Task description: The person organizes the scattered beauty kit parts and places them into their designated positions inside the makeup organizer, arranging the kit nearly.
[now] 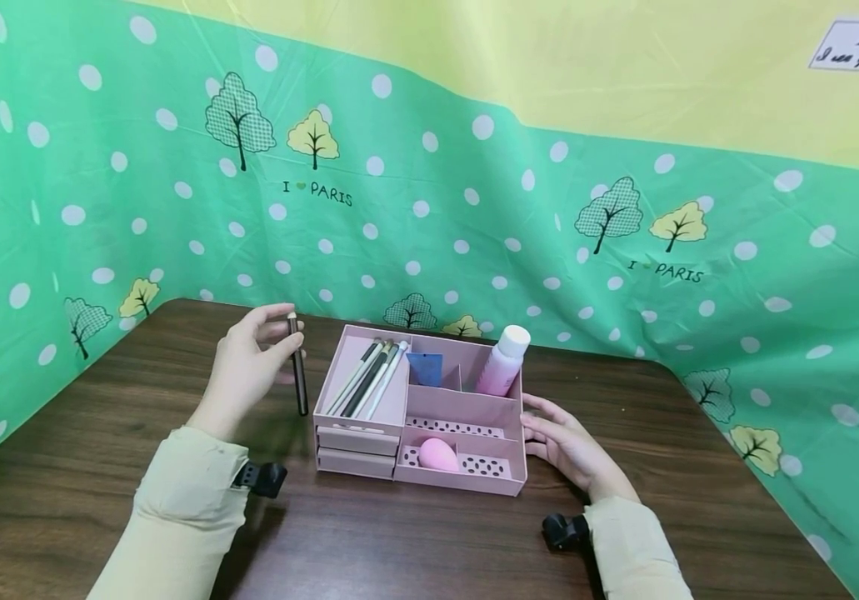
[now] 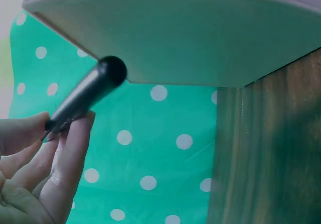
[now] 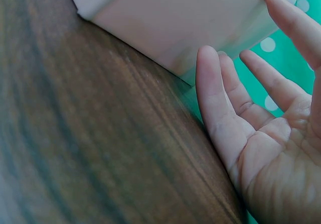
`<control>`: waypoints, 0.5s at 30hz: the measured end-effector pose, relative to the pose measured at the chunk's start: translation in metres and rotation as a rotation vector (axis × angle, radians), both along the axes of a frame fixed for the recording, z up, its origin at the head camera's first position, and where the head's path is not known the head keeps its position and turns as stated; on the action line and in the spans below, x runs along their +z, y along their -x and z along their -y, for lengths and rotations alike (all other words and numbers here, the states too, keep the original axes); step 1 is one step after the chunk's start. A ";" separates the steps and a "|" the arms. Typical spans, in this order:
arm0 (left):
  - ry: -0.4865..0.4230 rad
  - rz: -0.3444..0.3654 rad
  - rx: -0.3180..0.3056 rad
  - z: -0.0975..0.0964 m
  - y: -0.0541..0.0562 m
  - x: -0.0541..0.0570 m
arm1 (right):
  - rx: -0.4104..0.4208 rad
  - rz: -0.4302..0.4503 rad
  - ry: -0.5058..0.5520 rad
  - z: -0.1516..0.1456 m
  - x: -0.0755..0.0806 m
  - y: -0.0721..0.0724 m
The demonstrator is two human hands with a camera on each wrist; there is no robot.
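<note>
A dark makeup brush [image 1: 299,379] with a pale tip at its top is pinched between the thumb and fingers of my left hand [image 1: 249,358]. It points downward just left of the pink desktop organizer [image 1: 466,407]. The rounded dark end of the brush [image 2: 98,81] shows close up in the left wrist view, beside the organizer's side wall. My right hand [image 1: 564,442] is at the organizer's right side, fingers extended, fingertips right at the wall. Several slim brushes [image 1: 371,379] lie in the organizer's upper left compartment. No object is in the right palm [image 3: 271,148].
A pink bottle with a white cap [image 1: 502,362] leans in the back right compartment, near a blue flat packet [image 1: 425,369]. One pink makeup sponge [image 1: 438,455] sits in the front tray. Two drawers [image 1: 357,452] are below the brushes. A polka-dot cloth [image 1: 474,242] hangs behind the brown table [image 1: 414,542].
</note>
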State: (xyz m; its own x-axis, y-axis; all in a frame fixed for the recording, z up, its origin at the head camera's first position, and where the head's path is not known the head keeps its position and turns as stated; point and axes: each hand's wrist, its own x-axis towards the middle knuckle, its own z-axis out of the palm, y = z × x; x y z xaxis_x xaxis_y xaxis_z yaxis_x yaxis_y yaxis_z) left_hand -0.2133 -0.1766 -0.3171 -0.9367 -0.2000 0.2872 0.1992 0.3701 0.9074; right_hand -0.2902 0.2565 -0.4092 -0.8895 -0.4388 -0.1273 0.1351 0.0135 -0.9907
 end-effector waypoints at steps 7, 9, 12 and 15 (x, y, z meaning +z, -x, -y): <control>-0.062 -0.066 0.046 -0.002 -0.004 0.008 | 0.010 -0.006 0.012 0.000 0.000 0.000; -0.068 -0.088 0.058 -0.003 -0.004 0.009 | 0.009 -0.005 0.013 0.000 -0.001 0.001; -0.085 -0.115 0.069 -0.005 -0.005 0.012 | 0.008 -0.006 0.012 -0.001 -0.001 0.000; -0.114 -0.130 0.078 -0.006 -0.007 0.014 | 0.005 -0.006 0.010 -0.001 -0.001 0.000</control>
